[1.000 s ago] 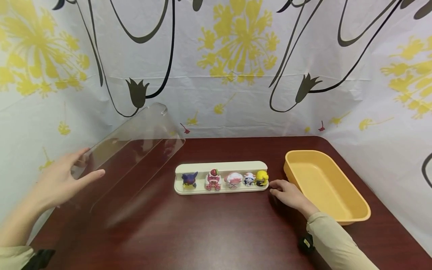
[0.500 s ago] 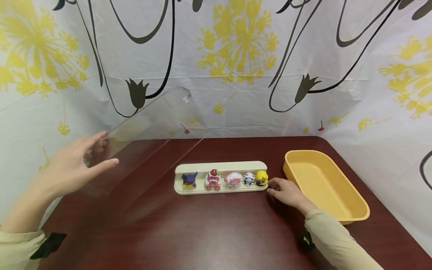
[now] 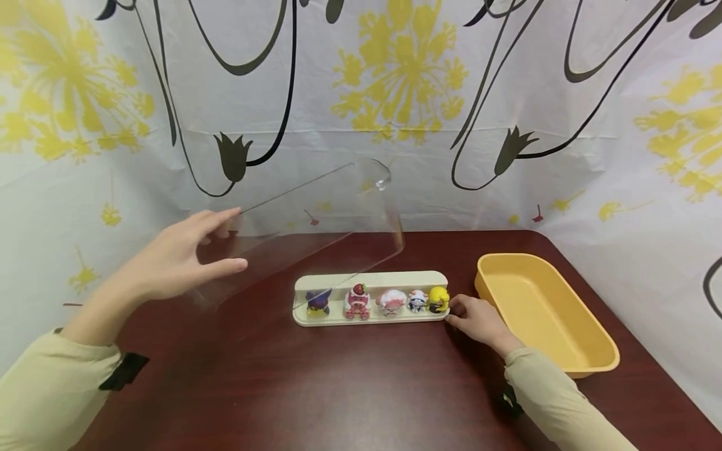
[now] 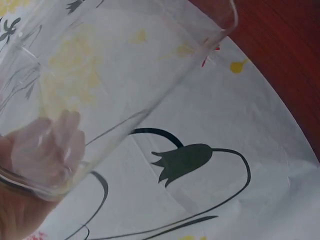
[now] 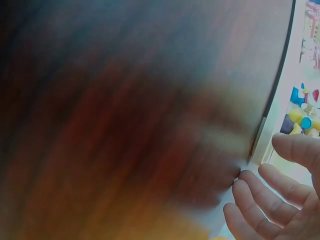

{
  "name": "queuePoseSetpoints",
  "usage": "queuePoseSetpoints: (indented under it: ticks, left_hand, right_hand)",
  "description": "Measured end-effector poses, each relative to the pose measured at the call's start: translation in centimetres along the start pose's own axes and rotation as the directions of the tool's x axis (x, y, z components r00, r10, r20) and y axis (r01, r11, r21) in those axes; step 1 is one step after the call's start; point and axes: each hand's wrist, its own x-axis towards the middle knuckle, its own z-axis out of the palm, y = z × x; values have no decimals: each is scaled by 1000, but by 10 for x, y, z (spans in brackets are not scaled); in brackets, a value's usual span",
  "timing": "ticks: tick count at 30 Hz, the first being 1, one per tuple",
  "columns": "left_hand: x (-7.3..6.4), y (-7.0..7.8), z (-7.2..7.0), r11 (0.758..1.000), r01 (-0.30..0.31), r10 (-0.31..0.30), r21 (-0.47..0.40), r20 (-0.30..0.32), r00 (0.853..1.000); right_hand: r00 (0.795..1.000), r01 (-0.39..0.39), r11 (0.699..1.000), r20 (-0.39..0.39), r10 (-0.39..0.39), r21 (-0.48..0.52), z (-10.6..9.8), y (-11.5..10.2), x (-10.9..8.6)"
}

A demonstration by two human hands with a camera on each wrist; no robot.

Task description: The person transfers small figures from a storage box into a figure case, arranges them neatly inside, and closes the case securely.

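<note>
In the head view my left hand grips one end of a long clear plastic cover, thumb and fingers on opposite sides. The cover is tilted, its far end raised beyond a cream display base. Several small figurines stand in a row on the base, from a purple one at left, past a pink one with a strawberry on top, to a yellow one at right. My right hand touches the base's right end with its fingertips. The left wrist view shows fingers through the clear cover.
A yellow plastic bin stands to the right, close beside my right hand. Dark red table runs beneath everything. Behind it hangs a white sheet printed with flowers.
My left hand has carried the clear cover rightward, and its far end has swung from the left to above the base's left part. My right hand stays at the base's right end.
</note>
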Motion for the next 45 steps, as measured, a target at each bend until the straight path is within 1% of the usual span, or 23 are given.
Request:
queuePoseSetpoints:
  ticks: [4,6,8,11,15,18,24,27,32,35,45]
  left_hand:
    - [18,-1,7,997,-82,83,-9,57,995]
    - [28,-1,11,994,-106,107,-14,101,989]
    - [38,-2,14,993,-119,120,-17,146,982]
    - [52,-2,20,992,-128,129,-17,192,973]
    - [66,-2,28,991,-135,136,-17,220,966]
    - [72,-2,32,991,-128,132,-32,235,963]
    - [79,0,37,993,-111,119,-45,247,962]
    - [84,2,41,991,-120,130,-50,270,954]
    - [93,3,49,986,-158,166,-52,296,941]
    - [100,4,55,983,-176,183,-51,298,937]
    - [118,7,68,978,-195,206,-66,328,922]
  right_hand:
    - [1000,-6,1000,-6,7,12,2,3,1]
    - [1000,-10,1000,-9,10,20,4,4,2]
    - [1000,-9,1000,-12,9,26,5,5,2]
    - [1000,0,1000,-21,0,27,7,6,3]
    - [999,8,1000,-32,-7,24,8,5,5]
    - [999,11,1000,-34,-10,19,8,4,5]
    - [1000,9,1000,-18,-9,21,7,4,6]
    - [1000,2,1000,-25,-1,22,6,5,6]
    - [999,5,1000,-35,-4,28,8,6,5]
    - [1000,1,1000,-30,0,29,8,7,5]
    - [1000,2,999,-31,-1,37,6,9,3]
